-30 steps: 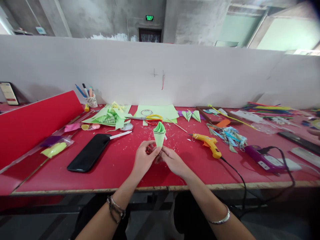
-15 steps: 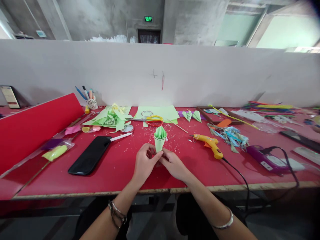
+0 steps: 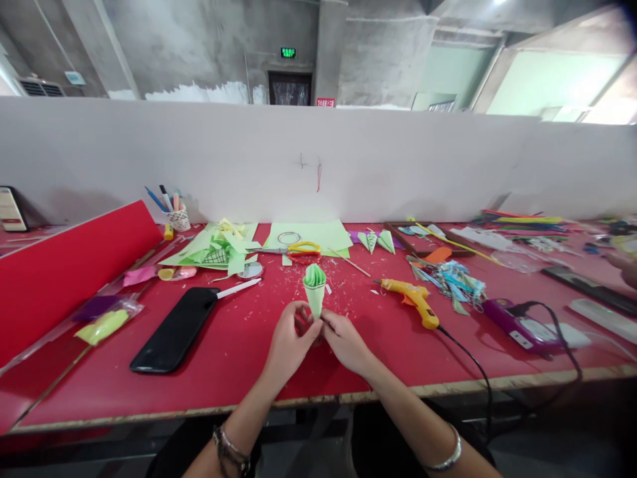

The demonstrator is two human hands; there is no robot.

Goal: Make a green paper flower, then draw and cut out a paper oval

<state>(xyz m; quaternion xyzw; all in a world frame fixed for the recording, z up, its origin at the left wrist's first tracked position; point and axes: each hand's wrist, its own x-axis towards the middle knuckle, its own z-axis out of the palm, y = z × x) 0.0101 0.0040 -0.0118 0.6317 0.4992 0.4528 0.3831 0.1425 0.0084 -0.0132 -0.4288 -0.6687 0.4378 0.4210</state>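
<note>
A light green paper cone (image 3: 315,302) with a swirled green top, like a small ice cream cone, stands upright between my hands. My left hand (image 3: 292,336) pinches its lower tip from the left with thumb and fingers. From the right, my right hand (image 3: 345,340) grips the same tip, its fingertips meeting the left thumb. The very bottom of the cone is hidden by the fingers. Behind it lie yellow-and-red scissors (image 3: 303,249) and green paper sheets (image 3: 326,232). Small paper cones (image 3: 378,241) rest farther back to the right.
A yellow glue gun (image 3: 411,297) lies to the right, its cord running over the table edge. A black phone (image 3: 174,330) and a white pen (image 3: 239,287) are at left. Purple power strip (image 3: 522,328), paper scraps (image 3: 219,249) and a pen cup (image 3: 178,218) surround the work area. Another person's hand (image 3: 624,269) shows at far right.
The camera view has tilted up, so everything sits lower in the picture. Both hands keep the same hold on the cone. A person's hand shows more at the far right.
</note>
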